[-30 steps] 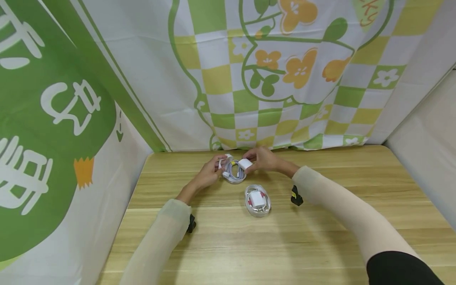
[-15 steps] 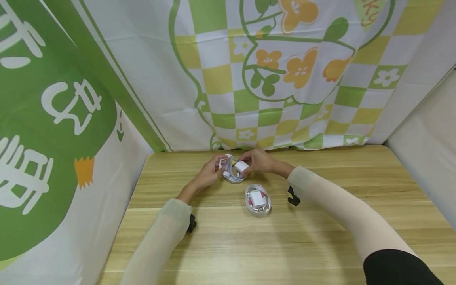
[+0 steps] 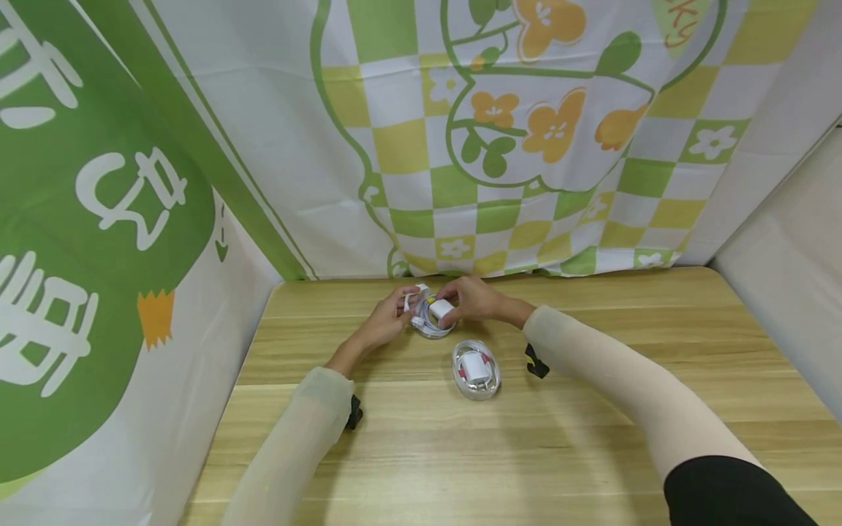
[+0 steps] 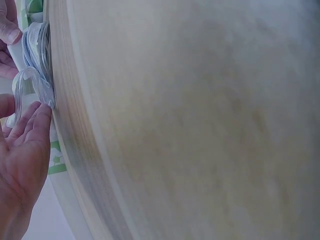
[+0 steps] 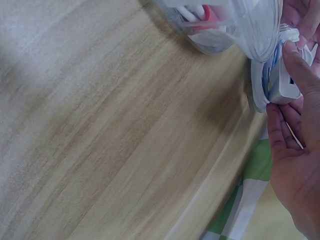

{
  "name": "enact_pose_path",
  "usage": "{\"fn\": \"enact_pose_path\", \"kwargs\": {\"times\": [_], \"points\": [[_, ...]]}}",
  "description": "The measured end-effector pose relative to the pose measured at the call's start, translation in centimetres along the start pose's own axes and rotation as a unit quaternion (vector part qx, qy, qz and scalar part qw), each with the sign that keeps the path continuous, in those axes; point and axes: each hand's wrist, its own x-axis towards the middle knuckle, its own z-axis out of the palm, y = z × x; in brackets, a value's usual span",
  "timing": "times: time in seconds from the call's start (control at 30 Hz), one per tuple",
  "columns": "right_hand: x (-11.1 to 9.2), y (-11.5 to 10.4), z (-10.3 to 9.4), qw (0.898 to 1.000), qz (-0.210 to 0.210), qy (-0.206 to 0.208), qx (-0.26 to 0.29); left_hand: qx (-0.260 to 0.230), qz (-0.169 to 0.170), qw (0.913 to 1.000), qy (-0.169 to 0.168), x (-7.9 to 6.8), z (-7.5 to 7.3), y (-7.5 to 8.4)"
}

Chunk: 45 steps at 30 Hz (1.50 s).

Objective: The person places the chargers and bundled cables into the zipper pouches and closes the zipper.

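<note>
A coiled pale cable (image 3: 429, 330) with a yellow tie lies near the table's far edge. My right hand (image 3: 479, 298) pinches a white charger plug (image 3: 441, 310) over the coil's middle; the right wrist view shows a port in the plug (image 5: 285, 89) between thumb and fingers. From the left side, my left hand (image 3: 384, 319) holds a looped whitish, partly clear strip (image 4: 29, 80) beside the coil. What that strip is remains unclear. Nearer me sits a clear oval case (image 3: 456, 380) with a white plug (image 3: 474, 368) and a cable with red ties inside.
The wooden table (image 3: 421, 453) extends toward me and to both sides. A patterned cloth (image 3: 526, 212) hangs right behind its far edge, with a green and white cloth (image 3: 164, 307) at the left.
My right hand has moved left with the charger plug, from the coil's right edge to over its middle. The left hand and the clear case have stayed put.
</note>
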Motion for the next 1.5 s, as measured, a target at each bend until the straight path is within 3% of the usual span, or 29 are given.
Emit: {"fn": "enact_pose_path", "kwargs": {"times": [0.37, 0.57, 0.8, 1.17, 1.5], "points": [[-0.47, 0.68, -0.32, 0.999, 0.031, -0.016, 0.027, -0.008, 0.005, 1.0000, 0.001, 0.03, -0.02, 0.08], [-0.72, 0.79, -0.61, 0.999, 0.022, -0.018, 0.037, -0.001, 0.006, 1.0000, 0.001, 0.11, 0.04, -0.09], [-0.63, 0.72, -0.20, 0.999, 0.027, -0.002, 0.034, -0.015, -0.013, 0.9998, -0.001, 0.15, 0.18, -0.15], [-0.42, 0.32, 0.10, 0.999, 0.046, 0.005, 0.017, -0.010, -0.016, 0.9998, 0.001, 0.08, 0.16, -0.01], [-0.23, 0.10, 0.25, 0.999, 0.038, 0.009, -0.006, 0.007, -0.013, 0.9999, 0.007, 0.08, 0.20, 0.21]]}}
